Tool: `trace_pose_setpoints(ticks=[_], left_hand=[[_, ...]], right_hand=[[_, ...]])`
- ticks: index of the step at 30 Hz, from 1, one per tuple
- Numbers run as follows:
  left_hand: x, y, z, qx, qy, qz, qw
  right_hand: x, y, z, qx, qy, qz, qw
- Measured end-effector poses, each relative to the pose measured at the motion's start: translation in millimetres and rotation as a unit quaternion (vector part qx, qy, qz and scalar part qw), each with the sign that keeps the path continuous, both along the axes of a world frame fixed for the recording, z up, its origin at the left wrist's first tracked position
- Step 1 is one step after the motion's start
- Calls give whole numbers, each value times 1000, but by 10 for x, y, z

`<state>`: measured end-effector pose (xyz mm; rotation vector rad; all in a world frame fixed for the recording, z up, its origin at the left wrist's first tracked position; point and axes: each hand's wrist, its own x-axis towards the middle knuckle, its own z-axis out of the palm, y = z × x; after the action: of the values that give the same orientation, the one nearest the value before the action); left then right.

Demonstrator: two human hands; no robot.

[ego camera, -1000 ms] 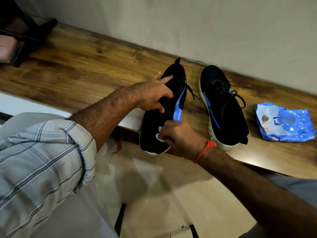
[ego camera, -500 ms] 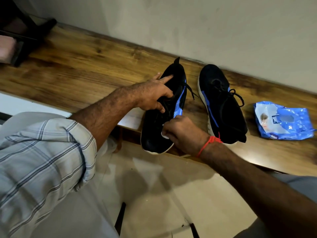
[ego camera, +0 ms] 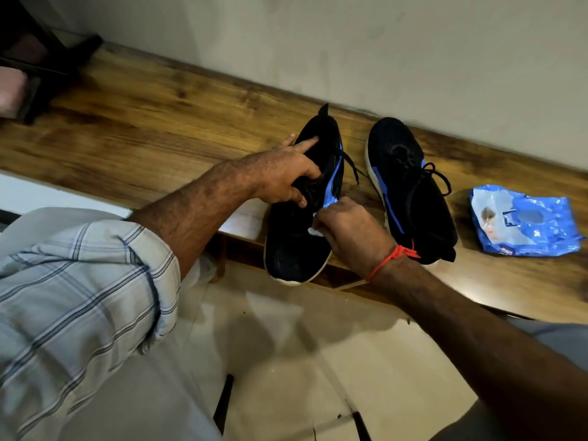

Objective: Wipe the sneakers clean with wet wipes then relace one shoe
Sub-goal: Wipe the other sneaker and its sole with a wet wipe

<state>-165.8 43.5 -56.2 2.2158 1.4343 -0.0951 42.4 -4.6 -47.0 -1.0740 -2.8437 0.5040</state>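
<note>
Plaid cloth of a rolled sleeve (ego camera: pixel 79 297) filled the near left. Beyond it the right hand (ego camera: pixel 350 232) curled its fingers round a white wipe (ego camera: pixel 313 231) and pressed it on the upper of the left sneaker (ego camera: pixel 296 249), whose toe hung over the edge of the wooden counter (ego camera: pixel 143 128). A red thread (ego camera: pixel 393 256) circled that wrist. The left hand (ego camera: pixel 286 173) gripped the same sneaker at its laces, forefinger straight. Just beside it lay the second sneaker (ego camera: pixel 410 192), laced, black with blue. Farther right sat a blue wipes pack (ego camera: pixel 525 221); its printing was too blurred to read.
</note>
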Motion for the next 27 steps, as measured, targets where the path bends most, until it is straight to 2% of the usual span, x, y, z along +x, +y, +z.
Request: trace_pose_setpoints(ticks=[2,6,8,12,16,18,22,27], left_hand=[[9,-12,22,6,-3,5,1000],[50,-12,63,36,-6,-9,999],[39,-13,40,25,-7,-9,1000],[-13,6,-18,7,-8,0,1000],[27,8,54,14,-14,-5,1000],[31,5,53,12,-8,-3,1000],[4,0,32,-4,-6,-2,1000],[22,3,46,5,6,-4,1000]], right_hand=[[-35,-66,-1,-16,-4,16,1000],[-52,-162,178,-177,-44,54,982],[12,-98,260,-219,12,16,975],[204,104,317,-226,171,-137,949],[259,122,230,-233,187,-177,938],[224,84,175,-214,175,-158,948],[209,45,96,-66,100,-33,992],[225,44,59,-22,52,-10,998]])
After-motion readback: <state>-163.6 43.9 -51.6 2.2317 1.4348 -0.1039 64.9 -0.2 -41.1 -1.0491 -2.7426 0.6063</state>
